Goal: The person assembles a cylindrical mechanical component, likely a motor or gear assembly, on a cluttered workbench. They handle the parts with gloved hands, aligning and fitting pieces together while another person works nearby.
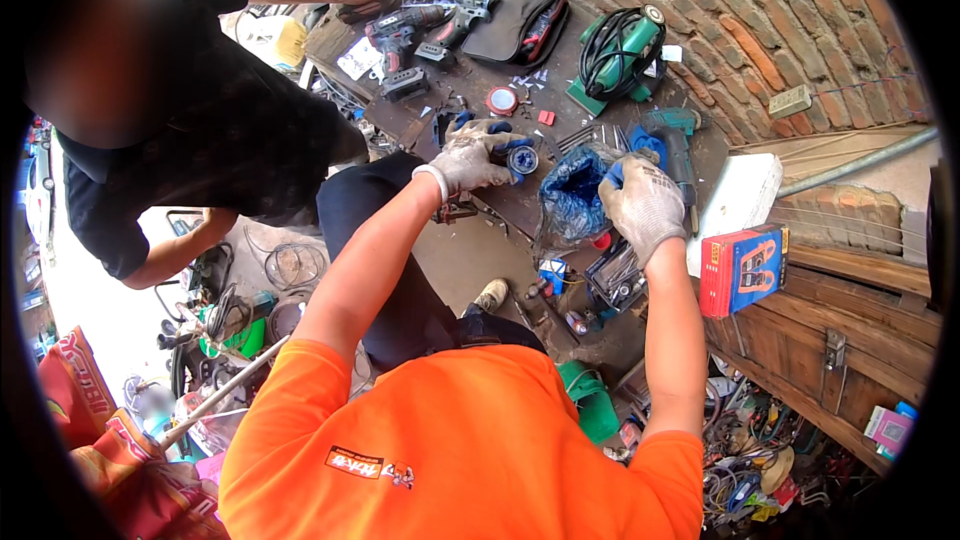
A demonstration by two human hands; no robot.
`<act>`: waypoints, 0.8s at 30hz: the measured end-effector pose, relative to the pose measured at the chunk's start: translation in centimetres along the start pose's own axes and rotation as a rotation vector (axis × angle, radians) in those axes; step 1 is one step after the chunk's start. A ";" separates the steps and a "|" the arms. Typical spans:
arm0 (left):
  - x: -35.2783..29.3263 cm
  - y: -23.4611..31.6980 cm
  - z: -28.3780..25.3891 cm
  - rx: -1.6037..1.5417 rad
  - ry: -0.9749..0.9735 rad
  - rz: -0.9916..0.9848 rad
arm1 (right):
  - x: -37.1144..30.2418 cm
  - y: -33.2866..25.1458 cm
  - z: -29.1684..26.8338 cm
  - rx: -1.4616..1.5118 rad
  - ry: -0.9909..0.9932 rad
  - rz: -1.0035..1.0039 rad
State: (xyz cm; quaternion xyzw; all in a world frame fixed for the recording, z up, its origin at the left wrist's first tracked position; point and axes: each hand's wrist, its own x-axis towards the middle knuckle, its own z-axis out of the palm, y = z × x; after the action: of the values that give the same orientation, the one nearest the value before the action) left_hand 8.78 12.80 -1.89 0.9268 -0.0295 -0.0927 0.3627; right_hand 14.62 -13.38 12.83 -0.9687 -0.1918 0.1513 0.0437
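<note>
Container point(522, 161) in left hand point(478, 160), bag point(575, 202) by right hand point(645, 208)

Small, round and blue with a paler rim, the container shows at the right end of the left hand's grip. The crinkled, glossy blue bag gapes just left of the right hand, bent at its edge; whether pinching, I cannot tell.

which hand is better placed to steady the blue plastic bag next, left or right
Probably the right hand: it is at the right side of the blue plastic bag, while the left hand holds a small round object.
</note>
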 end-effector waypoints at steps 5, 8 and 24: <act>-0.2 0.6 -0.1 0.020 -0.002 0.015 | 0.4 1.9 1.9 0.011 0.111 -0.035; -0.2 0.7 -0.4 0.026 -0.006 0.016 | -0.2 2.4 2.5 0.014 0.185 -0.083; -0.3 0.5 -0.2 0.022 0.015 0.027 | -0.7 2.3 2.8 0.068 0.262 -0.202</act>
State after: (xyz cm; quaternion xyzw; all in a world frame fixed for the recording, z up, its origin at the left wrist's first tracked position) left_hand 8.57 12.62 -1.33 0.9309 -0.0405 -0.0804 0.3540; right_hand 14.03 -15.72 10.06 -0.9539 -0.2755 0.0249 0.1163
